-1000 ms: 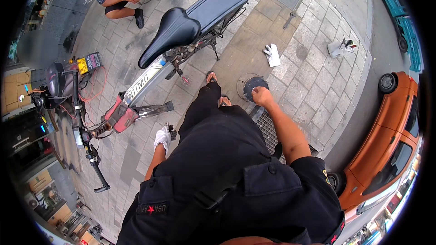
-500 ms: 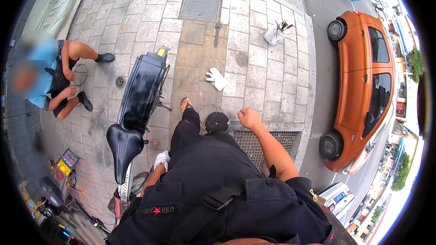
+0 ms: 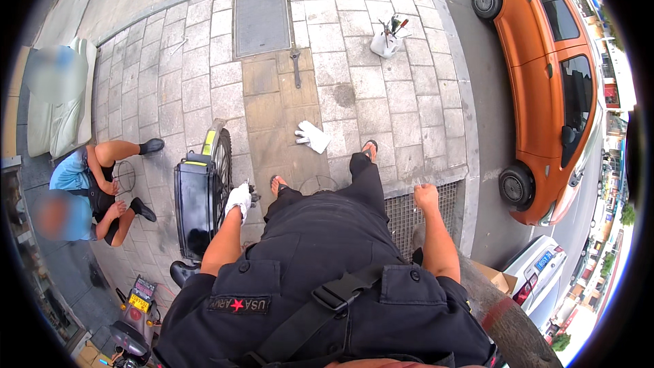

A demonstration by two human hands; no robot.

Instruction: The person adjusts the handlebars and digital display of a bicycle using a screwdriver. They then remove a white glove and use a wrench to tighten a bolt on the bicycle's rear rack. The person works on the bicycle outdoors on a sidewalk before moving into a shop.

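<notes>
White-gloved, the left hand [image 3: 239,199] grips a small tool at the bike's rear wheel [image 3: 221,163], which half a second ago lay further left. The bare right hand [image 3: 426,196] (fist closed, empty) has swung out over the drain grate [image 3: 402,215]; work stays wheel-side.

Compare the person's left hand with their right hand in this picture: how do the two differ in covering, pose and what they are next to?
The left hand wears a white glove; the right hand is bare. The left hand is at the rear wheel of the two-wheeler, apparently on a small tool, while the right hand is closed in a fist with nothing visible in it. The right hand hangs over the metal grate; the left does not. Both reach forward from short black sleeves.
</notes>
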